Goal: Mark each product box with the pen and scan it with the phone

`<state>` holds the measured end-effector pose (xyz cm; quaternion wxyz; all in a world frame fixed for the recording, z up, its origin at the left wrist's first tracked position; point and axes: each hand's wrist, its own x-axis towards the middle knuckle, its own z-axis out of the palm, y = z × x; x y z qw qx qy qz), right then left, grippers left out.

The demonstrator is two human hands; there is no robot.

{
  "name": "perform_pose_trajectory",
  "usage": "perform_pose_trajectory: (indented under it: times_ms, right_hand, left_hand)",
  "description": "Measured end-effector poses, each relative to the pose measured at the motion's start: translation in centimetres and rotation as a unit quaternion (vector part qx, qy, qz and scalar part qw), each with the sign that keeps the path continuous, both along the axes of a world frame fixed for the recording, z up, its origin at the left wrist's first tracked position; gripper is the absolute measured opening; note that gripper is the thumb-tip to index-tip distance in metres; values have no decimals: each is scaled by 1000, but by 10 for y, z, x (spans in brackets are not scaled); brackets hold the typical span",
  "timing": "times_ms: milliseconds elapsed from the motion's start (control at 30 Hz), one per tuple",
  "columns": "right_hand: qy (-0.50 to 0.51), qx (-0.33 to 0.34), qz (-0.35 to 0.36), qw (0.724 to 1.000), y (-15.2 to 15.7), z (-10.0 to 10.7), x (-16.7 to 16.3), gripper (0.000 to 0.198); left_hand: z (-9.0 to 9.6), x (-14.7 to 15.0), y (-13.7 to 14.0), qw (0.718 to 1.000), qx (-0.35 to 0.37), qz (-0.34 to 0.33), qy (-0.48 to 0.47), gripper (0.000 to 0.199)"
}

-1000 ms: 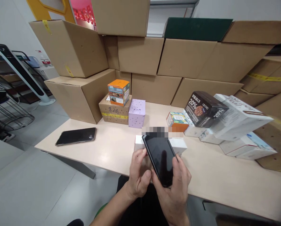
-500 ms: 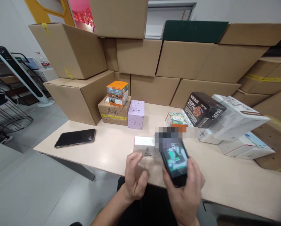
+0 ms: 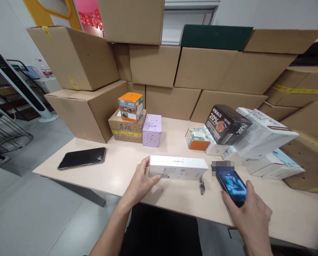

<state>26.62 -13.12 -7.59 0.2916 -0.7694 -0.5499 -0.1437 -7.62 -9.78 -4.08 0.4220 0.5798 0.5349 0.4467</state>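
Observation:
My left hand (image 3: 144, 181) grips the left end of a long white box (image 3: 179, 168), its thumb along the front face and its fingers at the end. The box lies on the table and bears small print and a code patch. In my right hand (image 3: 248, 209) is a black smartphone (image 3: 233, 188) with a lit screen, low over the table right of the box. Part of its upper end is blurred out by pixels. Between box and phone lies a small dark pen-like object (image 3: 202, 185). Behind the white box sits an orange box (image 3: 197, 139).
A second phone (image 3: 81, 158) lies on the table (image 3: 116, 174) at left. A lilac box (image 3: 152, 131) stands beside a taped carton (image 3: 127, 129) topped by another orange box (image 3: 131, 106). A brown box (image 3: 225, 122) and white boxes (image 3: 265, 131) are piled right. Large cartons (image 3: 153, 67) wall the back.
My left hand has moved from in front of the white box onto its left end. My right hand has carried the phone rightward, uncovering the box's right part and the small dark object.

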Motion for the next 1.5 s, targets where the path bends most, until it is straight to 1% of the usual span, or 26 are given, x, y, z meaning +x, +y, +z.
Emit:
perform_pose_trajectory:
  times_ms: [100,167,200,267,333,367,400,467,500,533,567,600,667,733,767,833,900,967,1033,1167,1367,1433,1500]
  right_hand:
    - [22,-36,10,999,3,-7,6,95]
    - [28,-58,15,998,3,-7,8,95]
    - [26,-58,13,998,3,-5,7,95]
    - [28,-30,22,999,1,6,2,91]
    - [82,-12,59,995,-1,21,-6,83]
    - [135,-19,90,987,-2,29,-12,79]
    - [197,-38,132,971,-2,38,-17,77]
    - [313,-76,218,921,-3,51,-27,77]
    - [348,-85,254,898,-2,57,-32,75]
    - [368,-89,283,881,-2,61,-36,73]
    - [376,-91,302,871,-1,65,-40,68]
    - [380,-87,309,867,1,69,-43,63]
    - [392,-53,299,868,8,75,-49,54]
    - [411,19,258,874,22,83,-54,51]
    - [417,59,229,877,32,86,-56,51]
    - [411,122,171,887,55,92,-58,54]
    - [375,148,120,907,81,95,-58,54]
    - [313,155,78,934,105,96,-57,52]
    - [258,151,58,952,123,94,-56,50]
    - [206,127,46,969,142,87,-59,45]
    - [196,97,30,975,146,80,-56,46]
    - [195,93,29,976,139,82,-53,52]
    - [178,115,29,977,127,86,-56,60]
  left_hand:
    - [1,1,3,999,4,-24,-33,56]
    - [1,1,4,997,8,-45,-63,49]
    - [2,1,4,995,11,-54,-78,47]
    - [4,0,4,992,13,-68,-104,46]
    - [7,-2,3,989,12,-80,-125,46]
    - [10,-3,2,987,11,-87,-136,47]
    - [13,-5,2,984,9,-97,-147,49]
    - [17,-8,0,979,6,-119,-164,49]
    - [19,-10,-1,977,4,-129,-169,49]
    - [19,-11,-1,976,4,-134,-174,50]
    - [19,-13,-1,976,8,-128,-178,51]
    - [17,-14,-1,978,15,-111,-178,54]
    - [10,-14,1,986,30,-47,-157,62]
    - [0,-13,3,993,38,20,-108,65]
    - [-6,-11,4,995,39,39,-81,65]
    - [-16,-7,5,997,42,50,-37,62]
    - [-22,-3,4,997,52,54,3,60]
    - [-25,-1,3,995,62,60,42,58]
    - [-25,1,2,994,67,60,65,57]
    - [-23,0,1,993,71,55,75,56]
    - [-22,-1,-1,994,70,48,74,55]
    - [-22,-1,-2,994,67,49,71,55]
    - [-23,-1,-2,994,65,49,66,56]
